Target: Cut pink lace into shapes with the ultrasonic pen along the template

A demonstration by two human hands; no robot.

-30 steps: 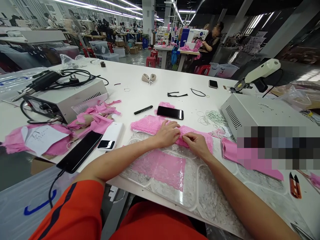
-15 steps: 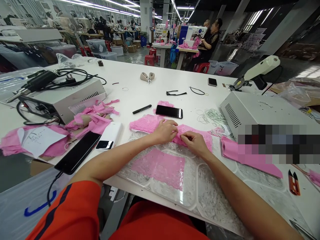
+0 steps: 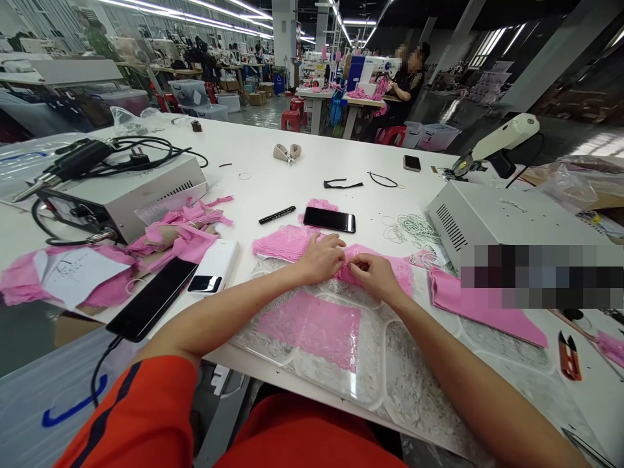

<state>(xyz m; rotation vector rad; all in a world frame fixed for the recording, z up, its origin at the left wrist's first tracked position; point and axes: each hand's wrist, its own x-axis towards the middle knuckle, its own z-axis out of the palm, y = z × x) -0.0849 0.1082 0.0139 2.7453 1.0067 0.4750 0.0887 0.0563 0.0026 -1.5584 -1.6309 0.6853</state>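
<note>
Pink lace fabric [image 3: 277, 243] lies bunched along the far side of the clear plastic mats in front of me. My left hand [image 3: 322, 259] rests on it palm down, fingers spread and slightly bent, thumb hidden. Just to the right, my right hand [image 3: 373, 273] is closed in a pinch at the lace; whether a small thing is also between the fingertips I cannot make out. A black phone [image 3: 329, 220] lies right behind the lace, partly on another pink piece. Nearer to me, a flat pink lace panel [image 3: 312, 325] shows on or under the mat.
A grey machine box [image 3: 141, 195] with a black hand tool stands left, another grey box [image 3: 517, 214] right. Green elastic loops [image 3: 416, 231], a black pen [image 3: 277, 215], a white power bank [image 3: 213, 266], folded pink fabric [image 3: 487, 309] and orange thread snips [image 3: 569, 356] lie around.
My right hand has shifted slightly left, closer to my left hand, still pinching at the lace. The left hand stays nearly in place.
</note>
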